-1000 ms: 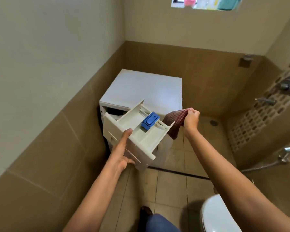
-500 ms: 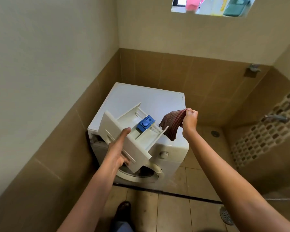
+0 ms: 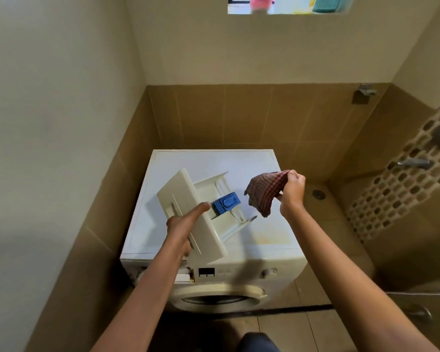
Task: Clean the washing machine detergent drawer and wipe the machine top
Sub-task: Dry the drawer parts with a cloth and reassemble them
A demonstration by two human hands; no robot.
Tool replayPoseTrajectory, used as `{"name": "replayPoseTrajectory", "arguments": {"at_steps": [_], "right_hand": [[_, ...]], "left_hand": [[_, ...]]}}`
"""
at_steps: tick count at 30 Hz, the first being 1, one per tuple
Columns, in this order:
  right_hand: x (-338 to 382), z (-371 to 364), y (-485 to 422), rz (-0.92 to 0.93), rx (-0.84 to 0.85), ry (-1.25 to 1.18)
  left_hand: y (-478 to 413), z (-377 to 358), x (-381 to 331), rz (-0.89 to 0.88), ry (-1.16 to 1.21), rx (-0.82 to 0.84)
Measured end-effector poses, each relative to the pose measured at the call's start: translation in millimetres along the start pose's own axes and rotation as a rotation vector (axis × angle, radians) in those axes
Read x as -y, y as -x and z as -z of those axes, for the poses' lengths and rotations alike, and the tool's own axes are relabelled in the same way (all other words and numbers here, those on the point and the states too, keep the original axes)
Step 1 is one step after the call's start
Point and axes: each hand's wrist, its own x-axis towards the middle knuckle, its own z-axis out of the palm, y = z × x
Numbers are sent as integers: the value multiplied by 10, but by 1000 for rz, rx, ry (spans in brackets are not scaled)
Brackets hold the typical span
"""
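Detergent drawer [image 3: 229,222]: my left hand [image 3: 181,224] is gripping its front panel [image 3: 181,196], above the machine top [image 3: 264,240]; my right hand [image 3: 291,194], just beside, is pinching a checked cloth [image 3: 263,193]. Next, I am judging: cloth into compartments [image 3: 208,188].

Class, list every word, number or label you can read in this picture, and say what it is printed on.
No text is legible.
The dark display on the washing machine front: blurred, unreadable.
The blue insert in the detergent drawer: no readable marking.

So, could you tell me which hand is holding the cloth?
The right hand: it pinches the cloth, while the left hand grips the drawer.
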Motion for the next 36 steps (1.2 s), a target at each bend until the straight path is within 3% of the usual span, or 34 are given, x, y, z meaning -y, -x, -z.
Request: {"name": "replayPoseTrajectory", "arguments": {"at_steps": [4,9,16,27,36], "right_hand": [[10,-127,-146,-169,10,-212],[109,-224,-258,-478,123,-507],[194,-246,-450,-697,248,-424],[310,-535,-587,-529,489,-32],[219,-628,-602,-268,658,286]], "left_hand": [[-327,-78,-99,-4,-152,-73],[-524,-202,-217,26,-129,-42],[-709,-361,-251,169,-23,-14],[-975,-530,-21,308,134,18],[-1079,-634,222,338,270,102]]}}
